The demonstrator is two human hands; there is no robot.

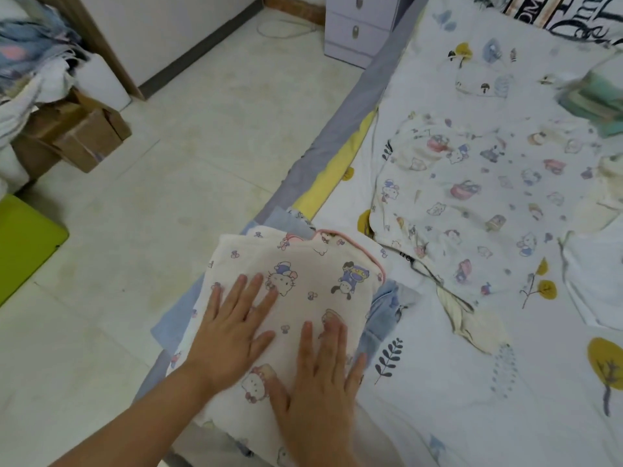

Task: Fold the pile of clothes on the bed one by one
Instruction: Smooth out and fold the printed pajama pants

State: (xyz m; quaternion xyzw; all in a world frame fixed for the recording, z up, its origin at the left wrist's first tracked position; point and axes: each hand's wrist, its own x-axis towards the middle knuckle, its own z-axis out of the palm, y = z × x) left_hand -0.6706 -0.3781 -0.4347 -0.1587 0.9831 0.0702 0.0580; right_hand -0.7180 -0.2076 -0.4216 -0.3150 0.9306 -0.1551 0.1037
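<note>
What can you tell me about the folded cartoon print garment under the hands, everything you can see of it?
The folded cartoon print garment is cream, soft-looking fabric with small cat and dog characters and pink piping along its far edge. It lies flat in a rough rectangle on a stack of blue folded clothes at the bed's near edge. The left hand and right hand press on it with straight fingers.

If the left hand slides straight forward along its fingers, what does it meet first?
The left hand lies flat on the folded cartoon-print garment. Its fingers point toward the cat print, then the pink-trimmed edge; beyond probably lies the unfolded printed garment.
</note>
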